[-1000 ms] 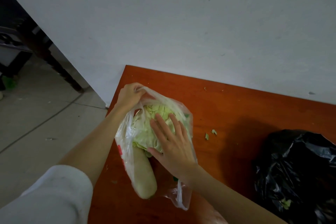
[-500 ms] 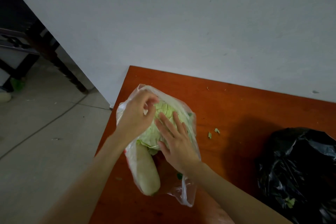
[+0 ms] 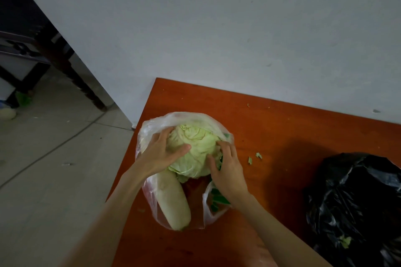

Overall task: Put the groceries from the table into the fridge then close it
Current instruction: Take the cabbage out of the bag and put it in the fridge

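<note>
The left hand (image 3: 161, 155) has dropped from the clear bag (image 3: 152, 134) rim onto the cabbage (image 3: 195, 147); with the right hand (image 3: 227, 168) it cups the heavy, firm head inside the bag on the desk (image 3: 271, 128), best held low on both flanks.

The black bag (image 3: 355, 208) runs off the right edge; the cabbage (image 3: 195, 149) hides the radish's (image 3: 173, 199) top.
</note>
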A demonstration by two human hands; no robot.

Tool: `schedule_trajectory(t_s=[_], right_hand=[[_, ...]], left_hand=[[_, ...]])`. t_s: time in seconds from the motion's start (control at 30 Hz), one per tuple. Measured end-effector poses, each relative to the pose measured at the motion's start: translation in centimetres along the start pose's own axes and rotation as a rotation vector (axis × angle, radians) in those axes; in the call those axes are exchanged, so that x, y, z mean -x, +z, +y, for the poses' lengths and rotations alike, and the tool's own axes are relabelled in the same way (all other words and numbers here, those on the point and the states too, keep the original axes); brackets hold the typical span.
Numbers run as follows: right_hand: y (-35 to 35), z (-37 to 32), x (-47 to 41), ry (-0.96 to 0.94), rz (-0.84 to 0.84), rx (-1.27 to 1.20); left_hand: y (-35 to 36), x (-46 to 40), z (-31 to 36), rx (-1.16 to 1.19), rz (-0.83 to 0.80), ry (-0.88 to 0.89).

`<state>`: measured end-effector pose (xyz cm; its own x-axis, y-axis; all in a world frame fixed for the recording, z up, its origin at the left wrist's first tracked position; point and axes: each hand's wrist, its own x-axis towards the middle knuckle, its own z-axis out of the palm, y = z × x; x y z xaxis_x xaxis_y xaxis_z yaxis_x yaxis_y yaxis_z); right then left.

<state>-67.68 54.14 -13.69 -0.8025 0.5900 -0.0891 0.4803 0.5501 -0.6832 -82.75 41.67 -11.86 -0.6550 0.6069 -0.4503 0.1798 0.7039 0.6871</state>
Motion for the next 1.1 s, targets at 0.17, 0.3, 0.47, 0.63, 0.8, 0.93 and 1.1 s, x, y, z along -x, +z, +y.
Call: schedule_trajectory(t_s=[0.17,0.3,0.47,0.63,0.8,0.93,1.1], right_hand=[[-0.4,-0.1,-0.7,0.153,-0.1,-0.154],[0.0,0.0,-1.9,0.345,-0.22,-0.302],[-0.2,0.4,-2.6,0.333,-0.372,-0.458],[-0.8,0.4,-1.5,0.302,-0.34,-0.401],[-2.9,-0.4,0.5,0.213,-0.3,-0.36],[-4.9,-1.5,2.7,0.161,-0.302,-0.444],[-7.2,-3.0,6.4,0.089,-0.26,-0.599]], left_hand=[[-0.4,-0.6,-0.6,0.073,-0.026,-0.022],[0.0,-0.3,-1.2,0.096,-0.045,-0.026],[0.4,0.4,-0.3,0.147,0.03,0.012],[1.4,2.5,0.9,0.167,0.152,0.044],[1.8,5.6,2.2,0.215,0.225,0.022],[1.6,8.2,2.8,0.173,0.313,0.037],[1.4,11.9,3.9,0.122,0.394,0.077]])
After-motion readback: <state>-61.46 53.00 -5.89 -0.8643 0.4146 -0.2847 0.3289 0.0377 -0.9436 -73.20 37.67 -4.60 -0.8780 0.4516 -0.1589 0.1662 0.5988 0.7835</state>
